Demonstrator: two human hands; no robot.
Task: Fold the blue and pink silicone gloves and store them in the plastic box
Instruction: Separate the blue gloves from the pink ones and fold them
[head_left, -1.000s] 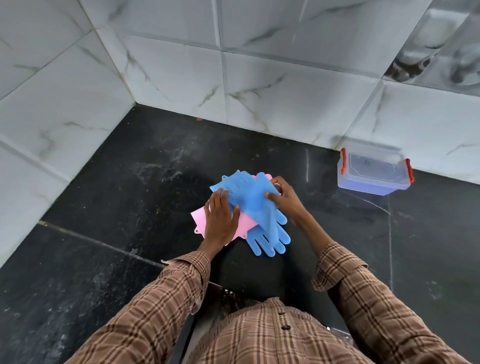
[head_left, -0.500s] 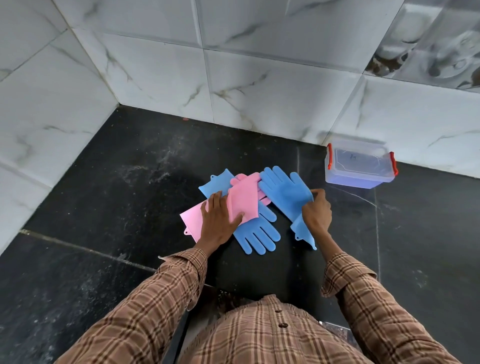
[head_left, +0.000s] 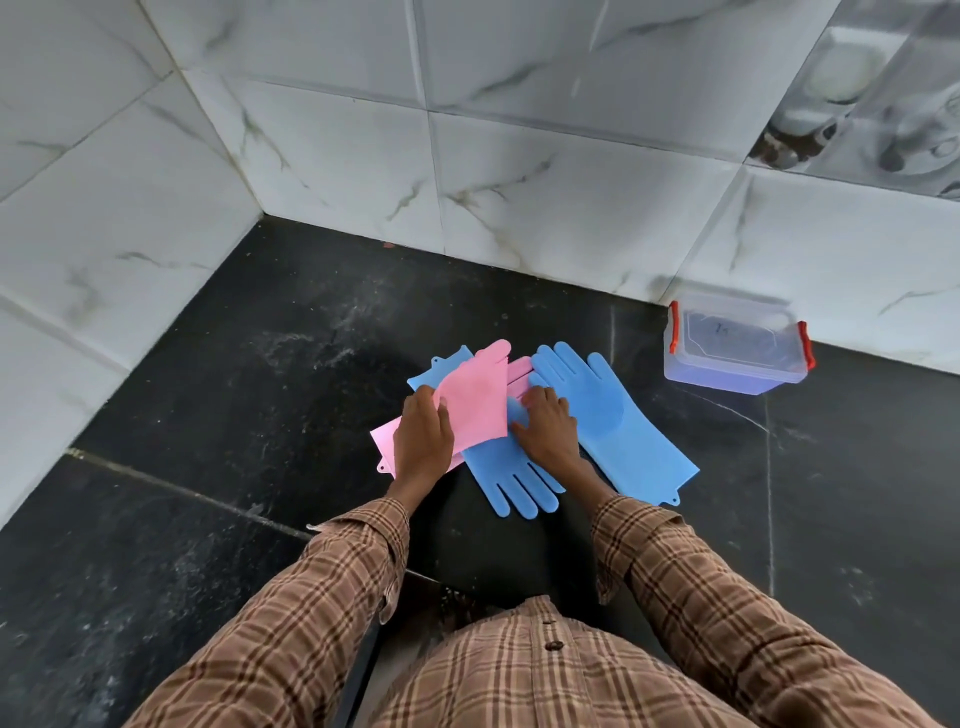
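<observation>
1. Four silicone gloves lie on the black stone table, none of them in the box. One flat blue silicone glove (head_left: 613, 421) now lies alone on the right, cuff toward the person. A second ago it was draped over the heap; half a second ago the right hand was drawing it aside.
2. A folded pink silicone glove (head_left: 475, 397) tops the remaining heap. A second blue glove (head_left: 511, 478) lies under it with fingers pointing toward the person, and a flat pink glove (head_left: 385, 436) shows at the left edge.
3. Left hand (head_left: 422, 441): palm down on the left side of the heap, fingers spread flat and pressing, nothing gripped. It has kept this station throughout.
4. Right hand (head_left: 550, 426): it has let go of the separated glove and come back to the heap, fingers laid flat at the edge of the folded pink glove. I cannot tell whether the fingertips pinch anything.
5. Clear plastic box with red latches (head_left: 737, 348): stands well apart to the right against the tiled wall, lid seemingly on.
6. Judgement: sorting has begun, so folding can proceed one glove at a time. The task is at an early stage. The box will probably need opening first.
</observation>
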